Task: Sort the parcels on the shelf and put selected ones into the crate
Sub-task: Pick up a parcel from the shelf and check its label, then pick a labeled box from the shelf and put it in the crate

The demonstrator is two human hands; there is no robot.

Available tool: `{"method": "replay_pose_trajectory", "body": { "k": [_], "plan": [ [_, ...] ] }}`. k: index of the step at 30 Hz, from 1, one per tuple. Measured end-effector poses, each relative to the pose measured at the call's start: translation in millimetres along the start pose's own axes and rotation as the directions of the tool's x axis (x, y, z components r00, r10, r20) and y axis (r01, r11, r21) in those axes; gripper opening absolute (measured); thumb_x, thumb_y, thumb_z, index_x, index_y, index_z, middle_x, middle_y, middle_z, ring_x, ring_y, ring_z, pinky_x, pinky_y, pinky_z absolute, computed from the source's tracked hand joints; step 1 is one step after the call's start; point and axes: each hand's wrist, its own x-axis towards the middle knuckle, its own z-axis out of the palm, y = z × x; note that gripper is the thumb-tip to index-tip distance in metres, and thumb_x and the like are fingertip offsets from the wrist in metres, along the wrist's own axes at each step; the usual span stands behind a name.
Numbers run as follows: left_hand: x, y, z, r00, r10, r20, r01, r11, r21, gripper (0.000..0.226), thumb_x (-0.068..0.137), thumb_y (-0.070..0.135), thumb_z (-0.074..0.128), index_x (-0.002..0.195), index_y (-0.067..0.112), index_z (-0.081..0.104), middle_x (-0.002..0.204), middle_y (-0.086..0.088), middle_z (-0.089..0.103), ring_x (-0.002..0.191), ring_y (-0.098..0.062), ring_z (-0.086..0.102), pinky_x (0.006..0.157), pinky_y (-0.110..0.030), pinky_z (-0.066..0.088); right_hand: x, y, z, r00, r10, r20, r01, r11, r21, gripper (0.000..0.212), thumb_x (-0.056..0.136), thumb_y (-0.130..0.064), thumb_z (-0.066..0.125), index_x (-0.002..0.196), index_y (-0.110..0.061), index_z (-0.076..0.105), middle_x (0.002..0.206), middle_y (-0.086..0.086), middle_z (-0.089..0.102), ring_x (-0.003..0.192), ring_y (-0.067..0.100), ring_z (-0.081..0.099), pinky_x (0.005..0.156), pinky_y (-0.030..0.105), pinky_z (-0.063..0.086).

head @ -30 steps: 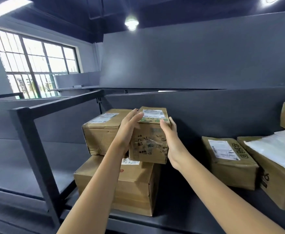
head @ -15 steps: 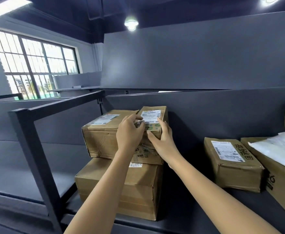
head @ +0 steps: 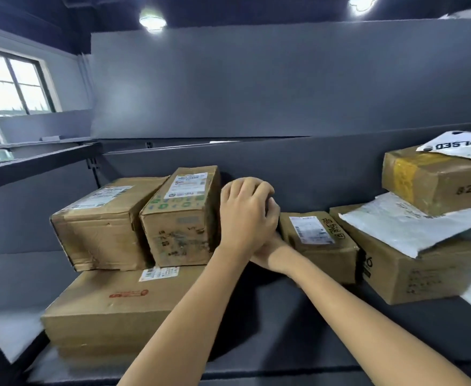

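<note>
Nearest the camera, 2 bare forearms reach up from the lower edge toward the dark shelf (head: pixel 298 324). The left hand (head: pixel 247 215) is curled loosely, fingers bent, its knuckles beside the right face of the narrow parcel (head: pixel 181 215); whether it presses that face or grips anything cannot be told. The right hand (head: pixel 270 253) lies mostly hidden under the left, at the near corner of a small labelled box (head: pixel 316 243), its grip unclear. The narrow parcel stands just left of the hands, on a wide flat carton (head: pixel 111 310), touching a bulkier box (head: pixel 100 224) on its left. Farther right, a large carton (head: pixel 412 274) carries a white mailer bag (head: pixel 407 222) and a taped box (head: pixel 435 179).
</note>
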Motion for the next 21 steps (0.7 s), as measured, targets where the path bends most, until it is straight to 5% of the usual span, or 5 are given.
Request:
{"method": "replay_pose_trajectory", "body": {
  "k": [5,8,12,18,21],
  "plan": [
    [-11,45,49,0.948,-0.105,0.302,0.165,0.970,-0.180,0.028,0.082,0.028,0.048,0.103,0.017,0.064,0.105,-0.001,0.063,0.097,-0.025,0.057,0.082,-0.033,0.040,-27,71,-33,0.967,0.252,-0.025,-0.253,0.964,-0.086,0.067,0.080,-0.043,0.053,0.139,-0.019,0.034,0.141,0.010,0.043,0.127,0.027,0.040,0.105,0.036,0.036],
    [-26,52,80,0.744,-0.301,0.596,0.492,0.851,-0.184,0.041,0.088,0.025,0.051,0.127,0.011,0.049,0.126,-0.010,0.050,0.113,-0.031,0.049,0.093,-0.040,0.043,-46,108,-48,0.871,0.486,-0.067,-0.479,0.872,0.101,0.088,0.069,-0.046,0.056,0.147,-0.024,0.023,0.148,0.007,0.035,0.135,0.029,0.033,0.109,0.043,0.035],
    [-59,52,108,0.580,-0.363,0.730,0.644,0.753,-0.137,0.051,0.094,0.032,0.048,0.135,0.004,0.036,0.135,-0.016,0.042,0.121,-0.034,0.047,0.098,-0.044,0.043,-59,138,-49,0.752,0.641,-0.155,-0.540,0.733,0.414,0.086,0.084,-0.047,0.060,0.151,-0.021,0.013,0.155,0.007,0.021,0.140,0.030,0.025,0.113,0.044,0.028],
    [-82,56,104,0.291,-0.454,0.842,0.955,0.086,-0.283,0.055,0.097,0.029,0.047,0.147,0.019,0.029,0.138,-0.008,0.052,0.124,-0.026,0.049,0.101,-0.034,0.038,-60,152,-15,0.661,0.751,-0.011,-0.435,0.395,0.809,0.106,0.080,-0.058,0.063,0.153,-0.019,-0.002,0.159,0.003,0.018,0.144,0.025,0.022,0.116,0.046,0.022],
    [-87,59,94,0.278,-0.432,0.858,0.941,-0.056,-0.333,0.054,0.097,0.024,0.044,0.147,0.024,0.026,0.135,-0.004,0.052,0.121,-0.021,0.049,0.100,-0.034,0.039,-56,148,-2,0.641,0.766,-0.048,-0.349,0.347,0.871,0.117,0.071,-0.060,0.071,0.152,-0.021,-0.005,0.158,0.007,0.018,0.144,0.027,0.021,0.116,0.046,0.023]
  ]
}}
